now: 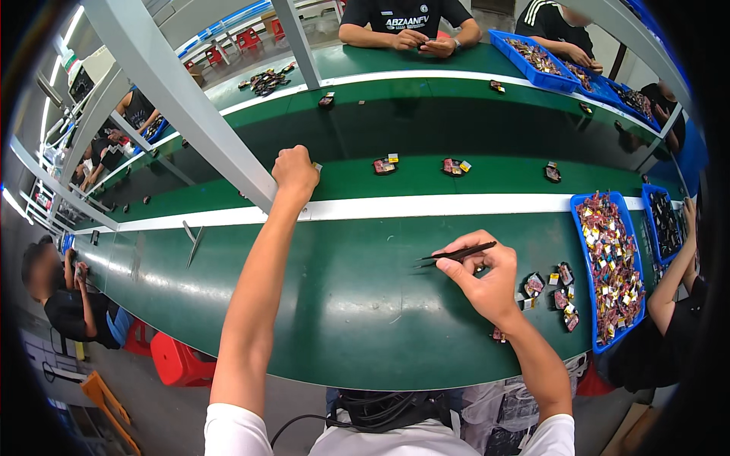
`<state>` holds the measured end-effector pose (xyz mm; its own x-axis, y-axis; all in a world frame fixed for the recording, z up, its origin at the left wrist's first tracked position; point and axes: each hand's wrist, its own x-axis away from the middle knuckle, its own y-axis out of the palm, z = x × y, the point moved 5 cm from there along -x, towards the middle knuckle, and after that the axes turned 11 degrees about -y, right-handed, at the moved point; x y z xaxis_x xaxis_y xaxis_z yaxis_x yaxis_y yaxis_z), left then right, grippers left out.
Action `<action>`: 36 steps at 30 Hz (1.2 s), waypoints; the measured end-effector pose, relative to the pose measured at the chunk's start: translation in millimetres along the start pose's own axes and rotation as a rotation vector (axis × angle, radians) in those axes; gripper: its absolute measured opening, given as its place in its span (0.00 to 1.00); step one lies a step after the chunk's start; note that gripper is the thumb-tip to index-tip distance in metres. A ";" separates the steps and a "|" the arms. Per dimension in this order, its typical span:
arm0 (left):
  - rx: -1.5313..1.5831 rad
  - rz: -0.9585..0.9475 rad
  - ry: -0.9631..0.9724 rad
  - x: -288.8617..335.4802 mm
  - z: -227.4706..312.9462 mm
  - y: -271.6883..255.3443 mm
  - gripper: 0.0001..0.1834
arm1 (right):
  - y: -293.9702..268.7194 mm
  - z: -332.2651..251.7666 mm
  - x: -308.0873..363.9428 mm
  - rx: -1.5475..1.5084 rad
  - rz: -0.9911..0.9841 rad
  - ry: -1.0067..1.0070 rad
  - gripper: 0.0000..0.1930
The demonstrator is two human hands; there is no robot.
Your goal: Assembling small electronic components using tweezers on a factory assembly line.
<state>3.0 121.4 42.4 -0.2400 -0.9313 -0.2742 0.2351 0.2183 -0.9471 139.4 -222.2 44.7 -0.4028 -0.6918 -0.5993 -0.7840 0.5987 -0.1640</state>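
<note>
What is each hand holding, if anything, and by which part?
Right hand: black tweezers, held around the middle, tips pointing left. Left hand: closed; whether it holds the small pale piece at its edge cannot be told.

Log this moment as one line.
left hand: over conveyor belt, grip hidden | right hand: holding black tweezers over green table | to its right: loose small parts, filled blue tray

bare tabletop (342,311) between forearms (255,304); white post (186,99) left, blue tray (626,209) right
</note>
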 end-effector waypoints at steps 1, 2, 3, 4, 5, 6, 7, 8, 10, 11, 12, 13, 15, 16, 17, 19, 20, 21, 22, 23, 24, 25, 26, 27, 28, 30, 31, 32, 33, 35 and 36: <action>0.002 0.017 0.025 2.4 2.2 -6.5 0.06 | 0.4 -0.4 0.1 0.003 -0.002 -0.003 0.08; 0.002 0.017 0.025 3.7 3.8 -12.6 0.06 | 0.9 -1.0 0.2 0.005 -0.003 -0.006 0.08; 0.002 -0.027 0.030 5.7 7.5 -17.6 0.06 | 1.1 -1.8 -0.1 0.005 -0.004 -0.006 0.08; 0.001 -0.070 0.033 7.9 10.5 -22.8 0.07 | 1.6 -3.4 -0.5 0.004 -0.004 -0.008 0.08; 0.001 -0.070 0.032 12.3 10.8 -28.7 0.07 | 2.0 -4.7 -0.8 0.002 -0.005 -0.010 0.08; 0.004 -0.085 0.073 20.3 13.0 -32.9 0.08 | 0.9 -4.8 -0.8 0.002 -0.005 -0.011 0.08; 0.008 -0.101 0.113 29.7 14.4 -37.7 0.09 | 0.4 -4.8 -0.7 -0.001 -0.005 -0.008 0.08; 0.008 -0.102 0.113 39.7 13.2 -44.0 0.09 | 0.1 -4.7 -0.8 -0.004 -0.005 -0.004 0.08; 0.408 -0.303 0.096 66.8 11.7 -47.4 0.08 | -2.1 -4.7 -0.2 -0.038 0.006 0.031 0.08; 0.531 -0.314 0.172 83.5 10.7 -48.1 0.08 | -1.9 -4.9 0.1 -0.079 0.015 0.060 0.08; 0.652 -0.323 0.246 101.7 8.3 -49.5 0.07 | 0.4 -6.7 -0.1 -0.083 0.013 0.063 0.08; 0.765 -0.549 0.105 123.5 12.0 -48.2 0.08 | 0.0 -4.9 1.6 -0.122 0.028 0.092 0.09; 0.973 -0.856 -0.056 164.8 19.6 -43.6 0.08 | 1.0 -9.3 2.1 -0.164 0.036 0.121 0.09; 1.077 -0.938 -0.070 180.6 21.1 -39.4 0.09 | 3.5 -13.4 2.5 -0.191 0.044 0.151 0.09; 1.172 -0.979 -0.091 192.8 24.0 -37.2 0.09 | 5.8 -14.5 3.8 -0.216 0.053 0.181 0.09; 1.239 -0.996 -0.080 207.6 30.1 -32.8 0.11 | 8.7 -14.8 6.0 -0.197 0.043 0.163 0.09; 1.268 -0.994 -0.080 211.4 32.3 -30.3 0.11 | 9.8 -15.1 6.9 -0.182 0.038 0.140 0.09; 1.274 -1.002 -0.083 213.5 34.4 -27.3 0.11 | 10.5 -12.3 9.2 -0.174 0.036 0.147 0.09; 1.291 -0.996 -0.083 214.8 36.1 -25.4 0.11 | 10.6 -10.0 11.2 -0.124 0.038 0.122 0.09; 1.307 -0.989 -0.084 215.8 37.2 -24.1 0.12 | 10.1 -9.2 12.3 -0.075 0.041 0.097 0.08; 1.309 -0.994 -0.086 216.5 36.8 -23.4 0.12 | 10.8 -8.4 12.2 -0.071 0.039 0.101 0.08; 1.282 -0.959 -0.092 216.3 35.2 -24.3 0.12 | 11.0 -7.9 11.7 -0.047 0.040 0.103 0.08; 1.253 -0.924 -0.098 215.8 33.7 -25.5 0.12 | 11.2 -7.5 11.4 -0.023 0.042 0.104 0.08; 1.255 -0.925 -0.103 216.4 33.1 -26.7 0.12 | 11.4 -7.4 11.4 -0.023 0.038 0.107 0.08; 1.238 -0.897 -0.113 216.3 31.8 -28.3 0.11 | 10.6 -7.9 11.5 0.016 0.034 0.100 0.08; 1.222 -0.870 -0.128 216.9 30.5 -30.2 0.11 | 10.1 -9.0 11.8 0.055 0.025 0.096 0.08; 1.205 -0.836 -0.102 216.8 30.7 -32.2 0.11 | 10.1 -9.3 12.2 0.067 0.017 0.103 0.08; 1.188 -0.802 -0.076 216.8 31.0 -33.3 0.11 | 10.1 -9.3 12.7 0.080 0.009 0.110 0.08; 1.188 -0.800 -0.082 217.8 30.1 -31.1 0.11 | 11.3 -7.9 13.5 0.078 0.004 0.110 0.08; 1.136 -0.659 0.040 217.9 29.4 -31.4 0.10 | 12.8 -4.6 15.1 0.108 -0.006 0.111 0.08; 1.138 -0.660 0.039 218.2 28.8 -30.2 0.10 | 13.4 -5.4 14.6 0.110 -0.007 0.112 0.08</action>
<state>-29.4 -96.8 16.0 -0.6371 -0.7540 0.1601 0.7158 -0.6558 -0.2399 120.5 -226.4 38.0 -0.4523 -0.7333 -0.5076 -0.7332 0.6298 -0.2565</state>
